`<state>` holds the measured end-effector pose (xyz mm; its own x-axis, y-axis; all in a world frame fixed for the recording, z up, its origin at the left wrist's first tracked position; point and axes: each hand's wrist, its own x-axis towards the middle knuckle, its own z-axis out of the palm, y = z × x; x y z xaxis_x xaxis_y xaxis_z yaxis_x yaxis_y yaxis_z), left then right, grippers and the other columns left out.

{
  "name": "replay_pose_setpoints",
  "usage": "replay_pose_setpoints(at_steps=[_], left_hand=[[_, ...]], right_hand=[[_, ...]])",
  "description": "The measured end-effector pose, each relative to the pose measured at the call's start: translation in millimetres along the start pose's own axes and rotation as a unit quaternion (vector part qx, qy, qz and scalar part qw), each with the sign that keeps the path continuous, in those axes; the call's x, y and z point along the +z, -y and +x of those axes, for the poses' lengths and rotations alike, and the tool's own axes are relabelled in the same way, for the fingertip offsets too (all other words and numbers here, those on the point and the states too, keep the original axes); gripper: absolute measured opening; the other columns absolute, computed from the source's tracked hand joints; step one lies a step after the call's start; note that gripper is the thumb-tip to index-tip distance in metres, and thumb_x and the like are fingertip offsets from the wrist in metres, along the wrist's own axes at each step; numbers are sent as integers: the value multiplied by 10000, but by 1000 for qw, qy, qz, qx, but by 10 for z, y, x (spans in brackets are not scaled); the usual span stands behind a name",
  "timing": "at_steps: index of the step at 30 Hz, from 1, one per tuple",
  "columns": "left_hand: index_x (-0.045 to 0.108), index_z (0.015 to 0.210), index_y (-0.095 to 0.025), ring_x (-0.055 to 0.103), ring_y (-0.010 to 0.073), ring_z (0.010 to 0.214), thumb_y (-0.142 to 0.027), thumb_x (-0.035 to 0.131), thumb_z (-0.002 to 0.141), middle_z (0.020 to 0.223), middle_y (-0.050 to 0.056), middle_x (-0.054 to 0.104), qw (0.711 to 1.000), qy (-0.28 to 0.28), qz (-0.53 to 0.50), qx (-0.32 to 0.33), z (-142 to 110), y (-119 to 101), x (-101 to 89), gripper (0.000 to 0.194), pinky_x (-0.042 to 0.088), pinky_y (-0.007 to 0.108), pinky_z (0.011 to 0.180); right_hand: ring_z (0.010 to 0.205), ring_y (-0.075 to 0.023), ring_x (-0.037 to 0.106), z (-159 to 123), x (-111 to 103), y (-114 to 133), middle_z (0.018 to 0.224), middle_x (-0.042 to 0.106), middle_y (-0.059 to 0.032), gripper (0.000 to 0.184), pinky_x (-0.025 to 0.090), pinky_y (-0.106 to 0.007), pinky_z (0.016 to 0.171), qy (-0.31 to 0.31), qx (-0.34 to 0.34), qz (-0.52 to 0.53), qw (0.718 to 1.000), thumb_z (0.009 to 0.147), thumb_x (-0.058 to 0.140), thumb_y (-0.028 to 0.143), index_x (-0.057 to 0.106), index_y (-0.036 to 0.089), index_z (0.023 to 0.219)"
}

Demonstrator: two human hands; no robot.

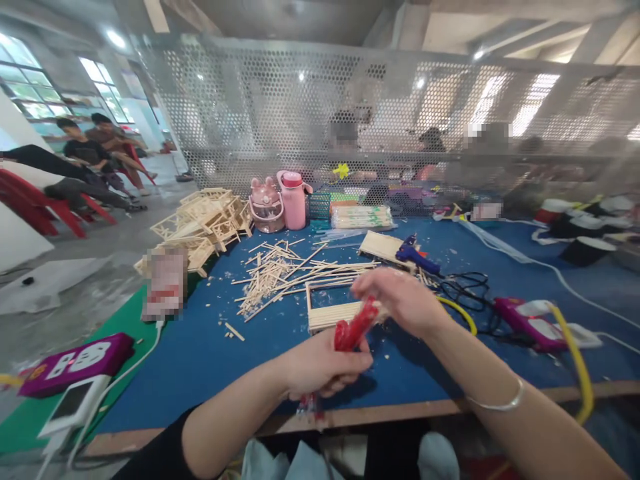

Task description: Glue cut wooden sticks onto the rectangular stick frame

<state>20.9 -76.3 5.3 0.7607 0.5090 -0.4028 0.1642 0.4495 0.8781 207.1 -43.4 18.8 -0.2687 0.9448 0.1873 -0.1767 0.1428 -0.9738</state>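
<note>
My left hand (pixel 325 363) is closed around a shiny red plastic wrapper (pixel 356 327), which sticks up out of the fist and leans to the right. A clear and red end of plastic shows below this hand. My right hand (pixel 400 297) is raised just over the wrapper's upper end, its fingers curved and apart; whether they touch the wrapper I cannot tell. Behind the hands, a small frame of wooden sticks (pixel 330 315) lies on the blue table mat (pixel 200 360). Its right part is hidden by my hands.
Loose wooden sticks (pixel 273 273) spread behind the frame. A stick-built model (pixel 210 223) stands at the back left, beside a pink bottle (pixel 294 203). A blue glue gun (pixel 415 253) rests by a wooden panel (pixel 383 245). Purple power strips (pixel 533 323) and cables lie both sides.
</note>
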Motion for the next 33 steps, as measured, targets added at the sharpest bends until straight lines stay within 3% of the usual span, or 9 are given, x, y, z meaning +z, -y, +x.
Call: replay_pose_setpoints(at_steps=[2, 4, 6, 8, 10, 16, 22, 28, 33], left_hand=[[439, 846, -209, 163, 33, 367, -482, 617, 761, 450, -119, 301, 998, -29, -59, 6, -19, 30, 42, 337, 83, 171, 344], [436, 820, -203, 133, 30, 385, -501, 594, 774, 468, -119, 263, 992, -66, -102, 40, -24, 63, 73, 340, 66, 176, 361], [435, 809, -200, 166, 26, 391, -475, 636, 750, 491, -116, 270, 987, -84, -111, 83, -1, 104, 114, 346, 95, 170, 373], [442, 791, -193, 229, 27, 399, -418, 688, 719, 501, -109, 305, 989, -78, -81, 98, 44, 153, 166, 342, 154, 165, 383], [453, 769, -181, 277, 32, 411, -386, 716, 696, 499, -102, 337, 992, -70, -48, 90, 96, 204, 214, 340, 209, 163, 394], [541, 821, -157, 470, 83, 483, -598, 470, 806, 664, 9, 579, 980, -130, -69, 132, 153, 245, 254, 447, 361, 202, 455], [604, 973, -162, 576, 180, 909, -428, 556, 820, 965, 56, 644, 929, -272, 99, 228, 125, 178, 222, 310, 440, 263, 800], [491, 1144, -181, 568, 155, 732, -360, 525, 847, 970, 59, 614, 910, -316, 150, 222, 222, 272, 224, 349, 457, 280, 673], [602, 1060, -198, 535, 219, 978, -288, 558, 825, 1064, 89, 587, 808, -409, 287, 311, 256, 305, 209, 256, 402, 351, 885]], right_hand=[[693, -134, 568, -61, -180, 40, 811, 652, -13, 300, 473, -272, 653, -144, -32, 132, 980, 766, 583, 515, 655, 229, 816], [647, -127, 560, -150, -234, 19, 797, 645, -3, 354, 466, -259, 595, -202, -24, 193, 960, 753, 554, 576, 631, 239, 830], [647, -134, 563, -270, -134, -64, 796, 644, -16, 354, 456, -258, 580, -129, 34, 156, 979, 748, 572, 563, 623, 219, 813], [692, -138, 578, -383, 48, -168, 810, 655, -25, 302, 456, -258, 636, 12, 92, 82, 992, 707, 680, 448, 648, 196, 869], [746, -141, 589, -442, 205, -247, 821, 664, -27, 296, 452, -260, 707, 57, 99, 51, 992, 719, 686, 412, 666, 183, 906], [537, -103, 527, -337, 228, -284, 685, 645, -13, 306, 387, -214, 478, -69, 81, 158, 982, 784, 595, 470, 652, 171, 756], [558, -128, 564, -263, 196, -352, 618, 630, 15, 255, 451, -251, 561, -181, 65, 228, 954, 684, 704, 426, 610, 190, 712], [576, -131, 556, -223, 251, -446, 635, 628, 12, 226, 450, -260, 589, -184, 80, 223, 954, 697, 685, 405, 614, 191, 708], [590, -127, 542, -213, 369, -487, 655, 607, 14, 246, 443, -254, 599, -198, 48, 198, 959, 723, 653, 436, 607, 195, 713]])
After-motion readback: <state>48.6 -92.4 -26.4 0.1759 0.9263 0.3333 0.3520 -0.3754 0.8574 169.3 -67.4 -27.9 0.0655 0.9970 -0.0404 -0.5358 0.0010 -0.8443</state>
